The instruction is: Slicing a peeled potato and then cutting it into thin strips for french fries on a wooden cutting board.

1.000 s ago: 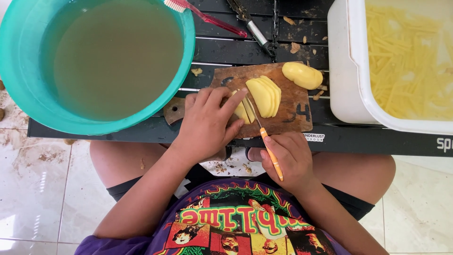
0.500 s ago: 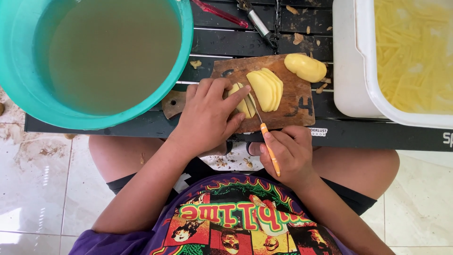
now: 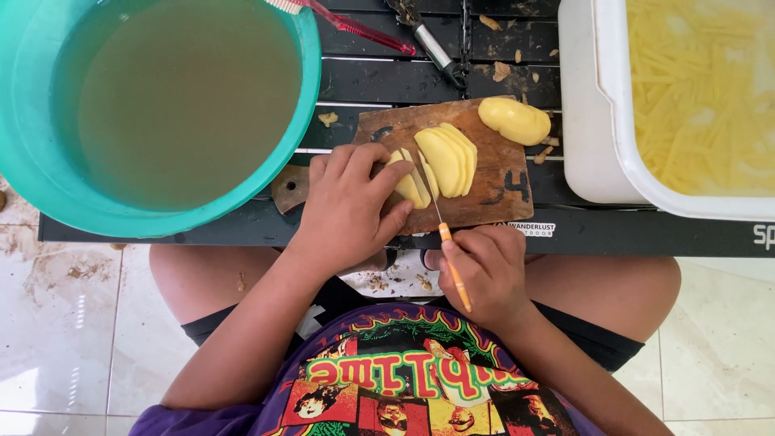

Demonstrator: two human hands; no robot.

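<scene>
Slicing step: left hand (image 3: 349, 206) pressed on potato (image 3: 408, 182), on board (image 3: 476, 182) on surface (image 3: 387, 81). Right hand (image 3: 484, 270) clamped on knife (image 3: 448, 254), blade at potato. Next: keep fingertips off blade.

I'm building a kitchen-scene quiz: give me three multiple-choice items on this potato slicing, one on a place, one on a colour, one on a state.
1. Where is the whole peeled potato?
A. far corner of the cutting board
B. in the basin
C. on the floor

2. What colour is the knife handle?
A. black
B. orange
C. green

3. What is the left hand doing?
A. resting on a thigh
B. dipping in water
C. pressing down the potato piece being cut

Answers: 1 A, it lies at the board's far right corner. 2 B, orange shows in the right hand. 3 C, its fingers sit on the piece beside the blade.
</scene>
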